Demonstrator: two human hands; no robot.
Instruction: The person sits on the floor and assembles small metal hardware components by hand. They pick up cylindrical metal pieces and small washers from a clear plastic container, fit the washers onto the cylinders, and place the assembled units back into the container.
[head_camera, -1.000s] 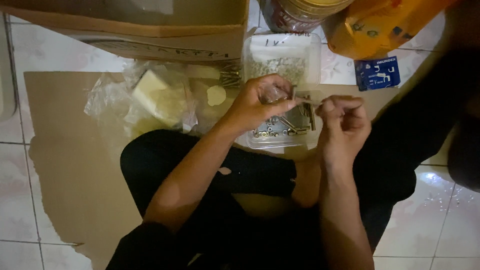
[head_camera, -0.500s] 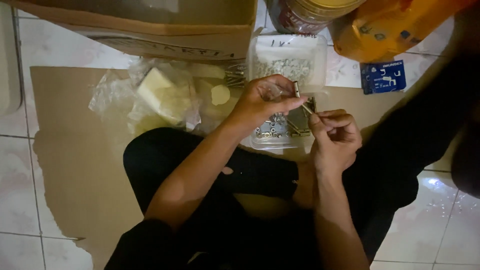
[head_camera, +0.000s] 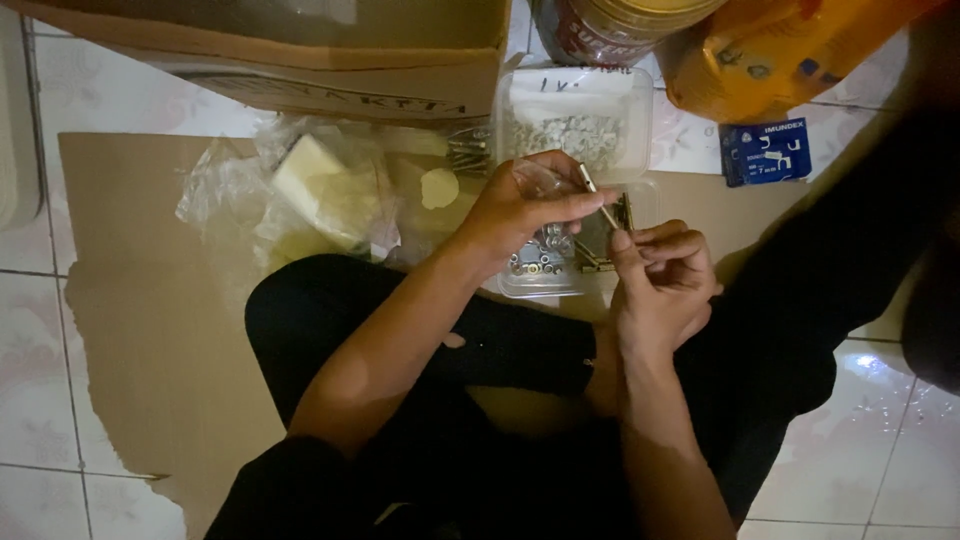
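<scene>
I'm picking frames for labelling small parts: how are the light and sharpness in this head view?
Head view: dim, warm light; the lap and right edge sink into shadow; glare on the floor tile; the left hand, right hand and thin metal pin read clearly, but the bits in the clear tray look soft.

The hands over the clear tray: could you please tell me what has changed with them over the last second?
The right hand has dropped slightly lower and nearer the body, still pinching its end of the thin metal rod. The left hand keeps hold of the other end, hardly shifted. The clear tray of small metal parts, the tub of pale bits and the plastic bags stayed put.
</scene>
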